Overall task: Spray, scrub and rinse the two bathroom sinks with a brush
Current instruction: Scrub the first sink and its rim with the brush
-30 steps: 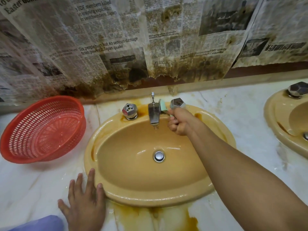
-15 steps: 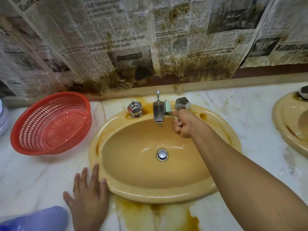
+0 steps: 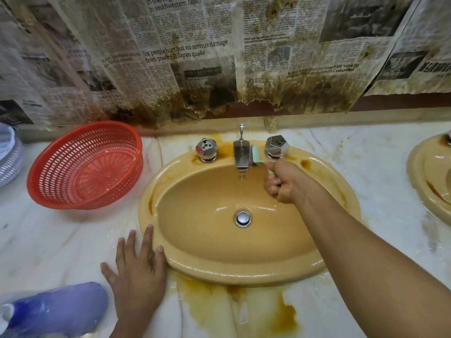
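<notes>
A tan oval sink with a chrome drain sits in a stained marble counter. My right hand grips the handle of a pale green brush, whose head presses against the right side of the chrome faucet, between the spout and the right tap knob. A thin stream of water falls from the spout. My left hand lies flat on the counter with fingers straight, fingertips touching the sink's front left rim. A second tan sink shows at the right edge.
A red perforated plastic basket leans on the counter left of the sink. A blue-purple bottle lies blurred at the bottom left. A white woven container is at the far left. Stained newspaper covers the wall. Rust-coloured stains run below the sink.
The view has shifted left and down, so the basket and sink sit further right in frame. My right hand keeps the brush at the faucet; my left hand stays flat on the counter.
</notes>
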Demonstrator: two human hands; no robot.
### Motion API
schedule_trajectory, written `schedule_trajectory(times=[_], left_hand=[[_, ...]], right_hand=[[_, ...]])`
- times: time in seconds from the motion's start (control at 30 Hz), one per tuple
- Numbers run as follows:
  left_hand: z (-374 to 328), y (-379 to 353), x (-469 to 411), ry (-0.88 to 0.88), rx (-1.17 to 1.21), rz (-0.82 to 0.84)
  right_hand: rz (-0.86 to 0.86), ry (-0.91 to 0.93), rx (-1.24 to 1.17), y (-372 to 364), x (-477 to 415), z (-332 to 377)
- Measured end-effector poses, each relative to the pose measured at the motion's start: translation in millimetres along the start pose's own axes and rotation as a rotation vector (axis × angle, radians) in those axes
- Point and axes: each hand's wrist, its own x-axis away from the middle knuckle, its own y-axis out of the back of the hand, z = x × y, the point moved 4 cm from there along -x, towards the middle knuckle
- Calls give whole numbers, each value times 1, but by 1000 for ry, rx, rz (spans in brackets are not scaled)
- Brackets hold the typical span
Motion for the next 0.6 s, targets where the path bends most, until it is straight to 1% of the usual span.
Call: schedule_trajectory(times=[0.07,0.13,0.27,0.33,0.5,0.57,0.6], left_hand=[[0,-1,0,-2,1,2],[0,-1,1,-9,10,-3],[2,-1,2,-14,7,-8],[1,-1,2,-17,5,-8],[1,-1,2,-20,0,-2],[1,-2,2,-24,2,-4],[1,-1,2,-27,9,-6]], right_hand=[[17,-20,-7,5,5,-13],[19,2,-8,5,3,-10],[-51,77,3,-3,-10,15],[-68,81,17,-4,-11,18],[-68,79,58,0,3,-4],[-117,133,132,-1,-1,1],[-162,191,209,-4,-3,9]])
